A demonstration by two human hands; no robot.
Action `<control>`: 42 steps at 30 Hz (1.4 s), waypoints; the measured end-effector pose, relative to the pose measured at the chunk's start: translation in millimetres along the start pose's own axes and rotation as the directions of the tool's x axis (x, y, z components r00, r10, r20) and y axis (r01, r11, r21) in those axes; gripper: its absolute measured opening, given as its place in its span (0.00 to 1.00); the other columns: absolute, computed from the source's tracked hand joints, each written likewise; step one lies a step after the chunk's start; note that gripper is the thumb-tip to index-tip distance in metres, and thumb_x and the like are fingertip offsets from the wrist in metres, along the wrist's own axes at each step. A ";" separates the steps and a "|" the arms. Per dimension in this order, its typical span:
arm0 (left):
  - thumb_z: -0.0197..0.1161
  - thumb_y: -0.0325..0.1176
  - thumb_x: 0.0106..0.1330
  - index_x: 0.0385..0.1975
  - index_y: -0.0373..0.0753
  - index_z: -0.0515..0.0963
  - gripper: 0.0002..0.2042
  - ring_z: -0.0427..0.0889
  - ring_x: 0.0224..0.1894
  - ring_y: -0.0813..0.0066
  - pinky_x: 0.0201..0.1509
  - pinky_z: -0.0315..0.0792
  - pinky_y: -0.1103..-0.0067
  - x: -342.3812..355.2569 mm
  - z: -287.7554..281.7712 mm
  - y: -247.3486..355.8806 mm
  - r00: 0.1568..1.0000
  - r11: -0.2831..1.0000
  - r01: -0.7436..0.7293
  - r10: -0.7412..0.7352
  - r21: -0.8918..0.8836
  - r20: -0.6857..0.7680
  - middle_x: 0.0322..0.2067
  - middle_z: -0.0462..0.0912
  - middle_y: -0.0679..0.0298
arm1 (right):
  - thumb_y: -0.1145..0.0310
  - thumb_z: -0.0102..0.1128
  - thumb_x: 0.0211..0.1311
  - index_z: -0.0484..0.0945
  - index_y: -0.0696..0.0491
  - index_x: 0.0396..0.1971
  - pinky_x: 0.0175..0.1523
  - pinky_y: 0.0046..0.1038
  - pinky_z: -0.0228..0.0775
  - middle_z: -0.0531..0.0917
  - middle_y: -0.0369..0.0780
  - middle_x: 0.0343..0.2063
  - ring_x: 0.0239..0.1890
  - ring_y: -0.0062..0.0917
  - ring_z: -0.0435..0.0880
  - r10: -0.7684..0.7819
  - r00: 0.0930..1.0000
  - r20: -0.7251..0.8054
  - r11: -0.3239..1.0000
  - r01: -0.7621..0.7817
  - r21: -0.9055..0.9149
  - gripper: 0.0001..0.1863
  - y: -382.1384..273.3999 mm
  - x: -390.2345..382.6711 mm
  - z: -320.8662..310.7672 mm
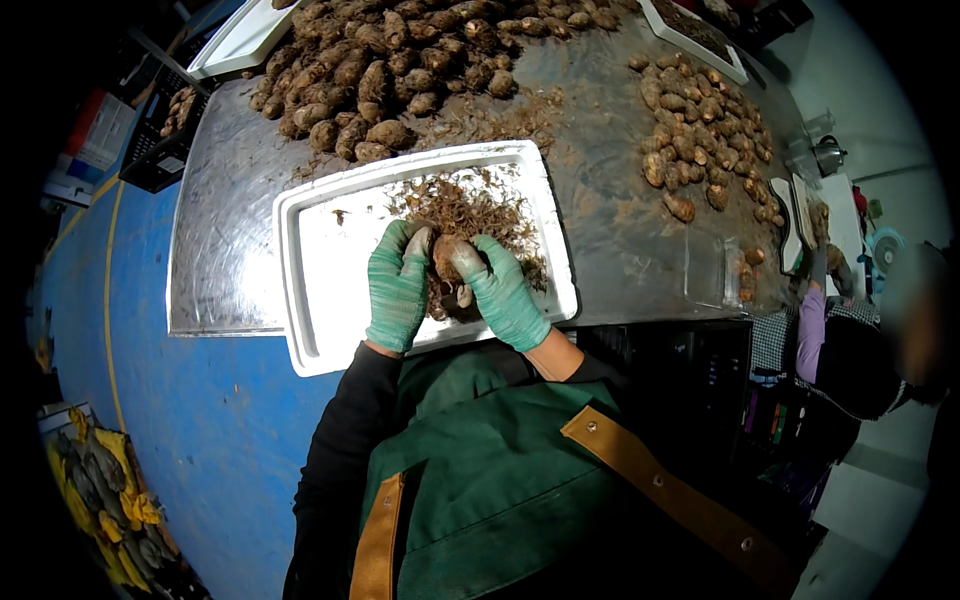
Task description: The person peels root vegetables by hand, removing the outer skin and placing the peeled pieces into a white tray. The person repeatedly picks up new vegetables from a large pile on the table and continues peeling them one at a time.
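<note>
Both my hands wear green knit gloves with soiled fingertips. Between them, over a white tray (pixel 300 322), is a brown taro root (pixel 446 256). My left hand (pixel 400 285) grips its left side, the thumb near the top. From the right, my right hand (pixel 496 288) closes its fingers on the same root. Brown fibrous peelings (pixel 478 205) lie in the tray behind and around my hands. The root's underside is partly hidden by my fingers.
A large heap of hairy taro roots (pixel 370 75) covers the metal table's (pixel 230 220) far side. Cleaner roots (pixel 700 125) are piled at the right. Another white tray (pixel 240 42) sits at the far left. A co-worker's sleeve (pixel 811 335) shows at the right edge.
</note>
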State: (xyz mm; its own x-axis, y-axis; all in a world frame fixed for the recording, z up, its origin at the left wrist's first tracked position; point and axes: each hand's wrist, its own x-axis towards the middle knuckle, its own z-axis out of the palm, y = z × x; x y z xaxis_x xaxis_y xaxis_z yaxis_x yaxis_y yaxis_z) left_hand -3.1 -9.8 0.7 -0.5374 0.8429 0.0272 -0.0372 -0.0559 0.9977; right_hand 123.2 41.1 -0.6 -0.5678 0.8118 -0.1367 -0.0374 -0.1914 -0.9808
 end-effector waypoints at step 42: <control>0.51 0.36 0.67 0.29 0.30 0.70 0.13 0.66 0.24 0.74 0.30 0.66 0.75 18.0 -15.8 -55.2 0.913 0.734 -0.306 0.406 0.606 -0.030 0.20 0.71 0.57 | 0.53 0.52 0.62 0.70 0.57 0.45 0.31 0.28 0.79 0.72 0.31 0.25 0.18 0.15 0.70 0.149 0.933 0.327 0.814 -0.304 0.496 0.22 -18.1 13.8 -9.3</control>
State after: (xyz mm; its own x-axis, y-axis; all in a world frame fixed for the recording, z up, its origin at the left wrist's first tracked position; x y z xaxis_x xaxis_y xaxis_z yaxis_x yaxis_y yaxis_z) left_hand -24.0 0.0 -54.8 -0.5311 0.7312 0.4280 0.6477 0.0248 0.7615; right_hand 123.6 60.9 14.0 -0.8045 0.5483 -0.2284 -0.2656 -0.6760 -0.6874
